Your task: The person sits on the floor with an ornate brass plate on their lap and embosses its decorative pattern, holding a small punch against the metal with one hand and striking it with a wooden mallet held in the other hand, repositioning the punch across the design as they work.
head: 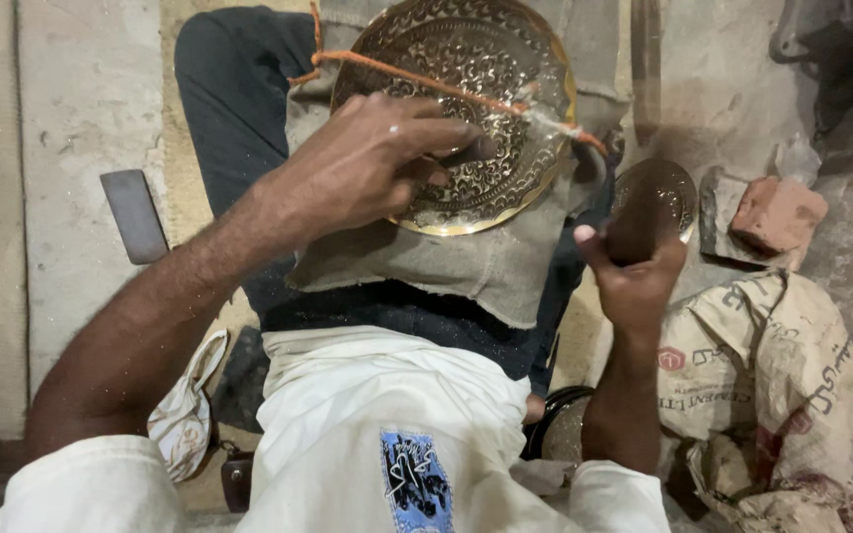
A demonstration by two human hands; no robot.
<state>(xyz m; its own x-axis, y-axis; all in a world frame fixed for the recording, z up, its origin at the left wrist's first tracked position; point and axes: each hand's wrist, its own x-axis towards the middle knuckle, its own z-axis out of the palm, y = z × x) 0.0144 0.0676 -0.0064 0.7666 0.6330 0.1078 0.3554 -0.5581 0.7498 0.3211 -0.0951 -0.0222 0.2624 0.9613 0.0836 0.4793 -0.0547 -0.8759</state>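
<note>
An engraved round brass plate (466, 59) rests on a grey cloth (486, 266) over my lap, with an orange cord (426, 79) stretched across it. My left hand (377, 158) lies on the plate's lower part, its fingers pinched around a small dark tool against the metal. My right hand (634, 262) is raised to the right of the plate, closed around a dark wooden handle (634, 222). What the handle carries is hidden.
A smaller brass dish (678, 188) lies on the floor behind my right hand. A brick piece (777, 212) and a crumpled printed sack (772, 385) sit at the right. A dark flat bar (135, 217) lies on the concrete floor at the left.
</note>
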